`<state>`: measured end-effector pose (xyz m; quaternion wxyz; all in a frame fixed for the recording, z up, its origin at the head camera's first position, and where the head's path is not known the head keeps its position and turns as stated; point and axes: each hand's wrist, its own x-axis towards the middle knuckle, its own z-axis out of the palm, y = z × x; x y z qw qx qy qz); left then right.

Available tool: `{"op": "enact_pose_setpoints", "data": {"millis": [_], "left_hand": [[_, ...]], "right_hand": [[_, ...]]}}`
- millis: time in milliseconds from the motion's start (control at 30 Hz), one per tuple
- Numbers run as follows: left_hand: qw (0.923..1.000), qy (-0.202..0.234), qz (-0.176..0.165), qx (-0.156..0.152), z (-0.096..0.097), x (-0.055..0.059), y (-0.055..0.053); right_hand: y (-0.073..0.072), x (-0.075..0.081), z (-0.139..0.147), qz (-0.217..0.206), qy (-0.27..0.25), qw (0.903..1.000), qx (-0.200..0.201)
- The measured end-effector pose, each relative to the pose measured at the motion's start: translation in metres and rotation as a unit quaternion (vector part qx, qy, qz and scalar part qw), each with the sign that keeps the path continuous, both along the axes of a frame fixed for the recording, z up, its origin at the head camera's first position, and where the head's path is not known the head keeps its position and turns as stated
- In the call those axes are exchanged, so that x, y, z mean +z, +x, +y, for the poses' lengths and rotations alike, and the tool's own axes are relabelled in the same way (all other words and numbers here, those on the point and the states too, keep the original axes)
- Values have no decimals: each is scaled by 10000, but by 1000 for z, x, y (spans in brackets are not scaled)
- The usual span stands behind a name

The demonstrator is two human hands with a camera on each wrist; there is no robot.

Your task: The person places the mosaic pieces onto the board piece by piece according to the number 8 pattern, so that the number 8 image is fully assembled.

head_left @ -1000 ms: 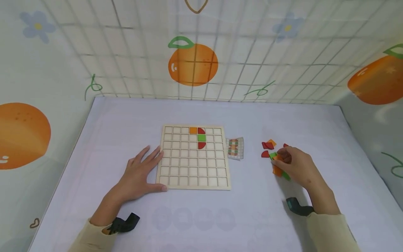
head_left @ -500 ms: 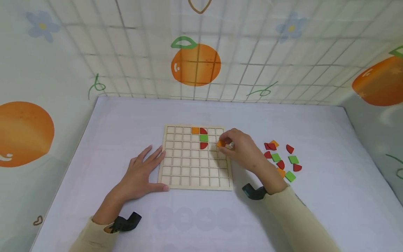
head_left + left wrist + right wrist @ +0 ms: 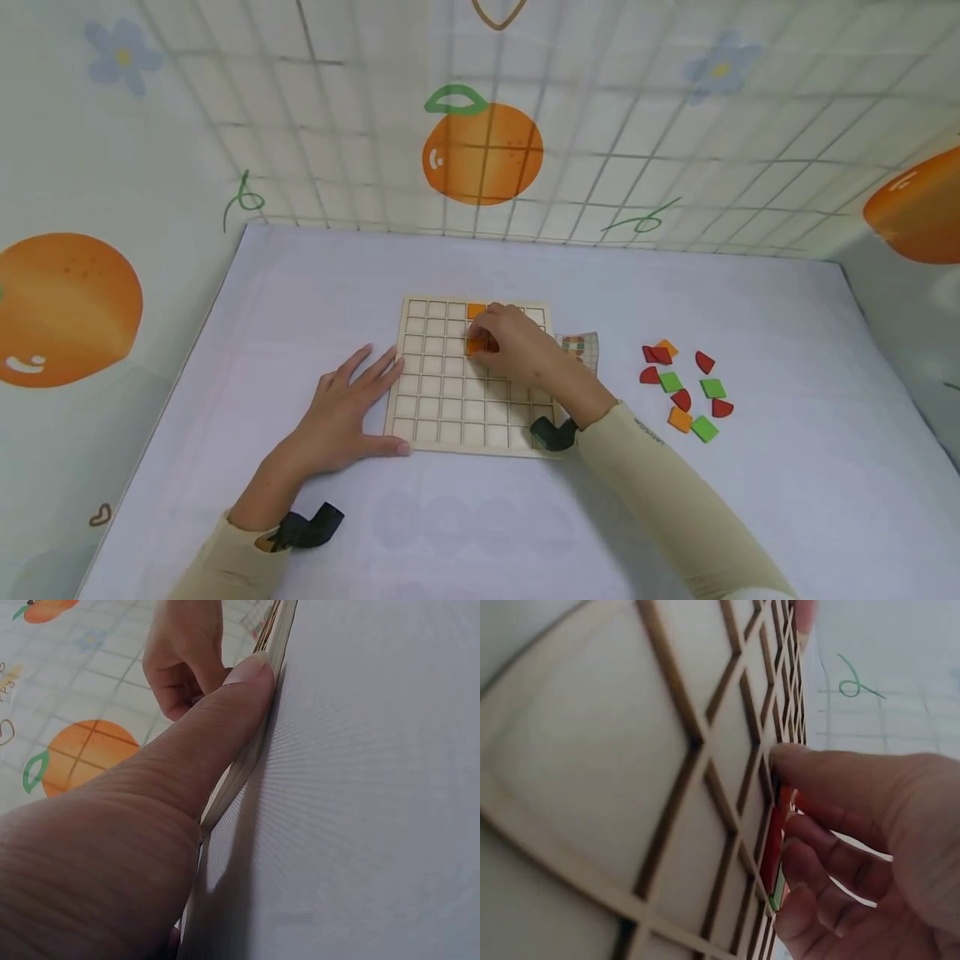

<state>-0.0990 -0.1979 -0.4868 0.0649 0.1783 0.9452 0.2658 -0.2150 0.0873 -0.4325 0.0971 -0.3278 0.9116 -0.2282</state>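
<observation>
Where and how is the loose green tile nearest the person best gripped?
Probably by two opposite edges, pinched from above and the right: the green tile lies flat on the table, its square shape offers parallel edges, and an orange tile sits close on its left.

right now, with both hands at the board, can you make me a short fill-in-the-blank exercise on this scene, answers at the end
1. In the head view, the left hand rests at the ____ side of the wooden grid board.
2. The right hand holds a square tile coloured ____.
3. In the head view, the printed pattern card lies at the board's ____ side.
4. The loose fan-shaped tiles are all ____.

Missing words: left; orange; right; red.
</observation>
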Motion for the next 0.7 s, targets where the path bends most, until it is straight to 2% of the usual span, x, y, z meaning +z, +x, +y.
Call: {"op": "enact_pose_setpoints", "data": {"millis": [200,433,700], "left_hand": [[10000,-47,-67,-6,2,3,0],[10000,6,-85,4,3,3,0],[10000,-35,-31,10,2,4,1]], "right_hand": [[0,1,2,-143,-331,9994,-3],[1,0,3,15,-161,9999,39],[9,-2,5,101,-138,9998,-129]]}}
